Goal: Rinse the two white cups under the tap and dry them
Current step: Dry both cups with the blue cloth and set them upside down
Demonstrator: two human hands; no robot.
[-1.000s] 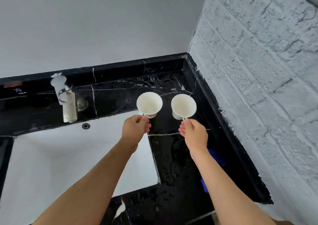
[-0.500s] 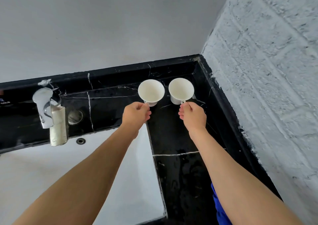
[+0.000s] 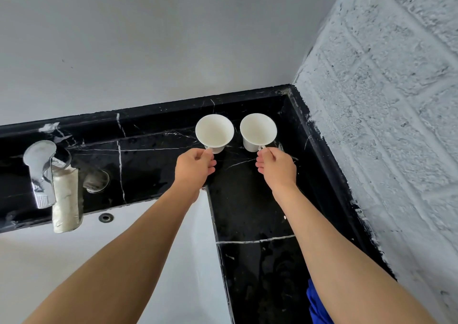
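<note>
Two white cups stand upright side by side at the back right corner of the black marble counter [image 3: 252, 199]. My left hand [image 3: 195, 166] pinches the handle of the left cup [image 3: 214, 131]. My right hand [image 3: 277, 167] pinches the handle of the right cup [image 3: 258, 130]. Both cups look empty inside. The chrome tap [image 3: 41, 172] with a pale wrapped spout [image 3: 65, 199] is at the far left, over the white sink [image 3: 74, 261].
A rough white brick wall [image 3: 384, 125] rises close on the right, a smooth grey wall behind. A blue cloth [image 3: 316, 304] lies on the counter near the bottom edge, partly under my right forearm. An overflow hole [image 3: 106, 217] sits in the sink's back wall.
The view shifted, so the cups and both hands appear higher and further toward the back corner. The hands keep their hold on the cup handles throughout.
</note>
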